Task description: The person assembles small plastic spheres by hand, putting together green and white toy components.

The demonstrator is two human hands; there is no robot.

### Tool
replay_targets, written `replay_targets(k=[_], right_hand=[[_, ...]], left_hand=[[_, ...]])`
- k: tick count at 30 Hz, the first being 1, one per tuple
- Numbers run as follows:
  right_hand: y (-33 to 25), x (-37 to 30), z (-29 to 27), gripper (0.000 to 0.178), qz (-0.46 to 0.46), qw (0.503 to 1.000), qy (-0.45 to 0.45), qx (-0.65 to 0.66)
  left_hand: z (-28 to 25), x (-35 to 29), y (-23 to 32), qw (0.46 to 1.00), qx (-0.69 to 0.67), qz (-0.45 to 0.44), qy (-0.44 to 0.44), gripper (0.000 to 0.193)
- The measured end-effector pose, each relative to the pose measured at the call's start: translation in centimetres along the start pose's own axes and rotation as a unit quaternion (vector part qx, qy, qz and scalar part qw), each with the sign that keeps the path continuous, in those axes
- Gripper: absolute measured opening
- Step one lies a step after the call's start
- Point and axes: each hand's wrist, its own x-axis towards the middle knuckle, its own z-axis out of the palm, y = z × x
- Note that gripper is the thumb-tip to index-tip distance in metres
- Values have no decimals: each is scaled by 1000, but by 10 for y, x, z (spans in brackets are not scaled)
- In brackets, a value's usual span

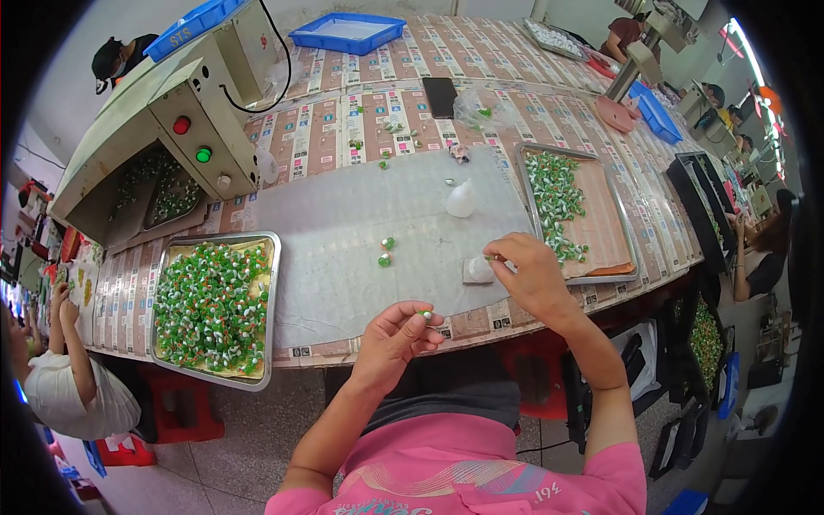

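Observation:
My left hand pinches a small green-and-white piece between thumb and fingertips, just over the table's near edge. My right hand is closed in a pinch above a small whitish cup-like thing on a grey block. What its fingertips hold is too small to make out. Between my hands and the far side, a few loose green-and-white pieces lie on a translucent sheet. A white rounded squeeze bottle stands farther back on that sheet.
At left a metal tray is heaped with green, white and orange pieces. Another metal tray at right is partly covered with them. A box-shaped machine stands back left. A dark flat object and blue tray lie beyond; other people sit around.

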Motion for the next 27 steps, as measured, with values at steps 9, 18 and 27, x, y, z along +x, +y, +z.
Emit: replay_targets(k=[9, 18, 27], right_hand=[[-20, -19, -13, 19, 41, 986, -7, 160], [-24, -45, -6, 18, 93, 930, -89, 344], [-17, -50, 3, 17, 131, 918, -95, 363]], left_hand=[[7, 7, -7, 1000, -2, 5, -10, 21], [21, 15, -22, 999, 29, 11, -12, 22], [28, 15, -24, 998, 55, 16, -22, 21]])
